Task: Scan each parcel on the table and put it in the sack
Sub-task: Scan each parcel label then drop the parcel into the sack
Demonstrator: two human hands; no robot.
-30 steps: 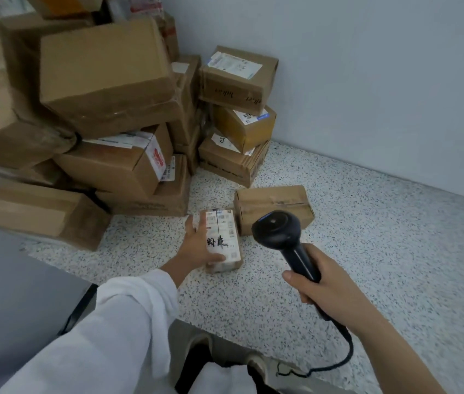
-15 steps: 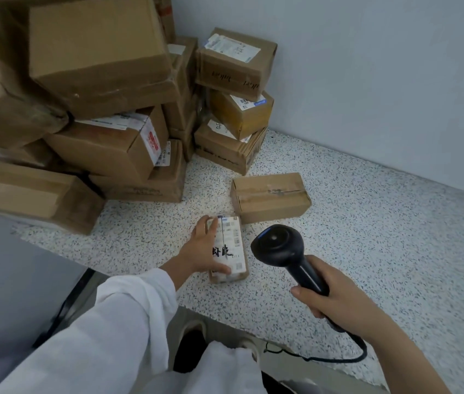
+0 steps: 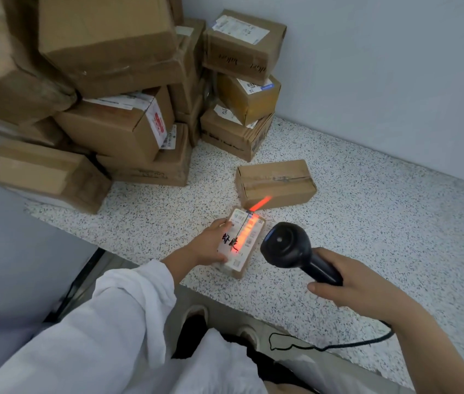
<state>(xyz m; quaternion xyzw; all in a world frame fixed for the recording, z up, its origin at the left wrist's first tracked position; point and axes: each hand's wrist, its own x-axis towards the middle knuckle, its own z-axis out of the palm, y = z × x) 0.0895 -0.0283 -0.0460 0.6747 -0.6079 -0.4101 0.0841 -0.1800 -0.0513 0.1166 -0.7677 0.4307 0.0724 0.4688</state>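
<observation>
Parcel [image 3: 249, 237] looks small, stiff, probably light; left hand [image 3: 210, 247] grasps its long side, right hand [image 3: 353, 291] grips scanner [image 3: 284, 245].

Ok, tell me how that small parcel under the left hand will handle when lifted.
The small parcel is a squared cardboard box, so probably stiff. The left hand alone holds it: likely light. Lying flat, it should not roll.

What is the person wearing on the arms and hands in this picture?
On the left, a loose white long sleeve ends bunched at the wrist. The left hand has no glove. The right hand and right forearm are uncovered too, with no sleeve, watch or band in view.
</observation>
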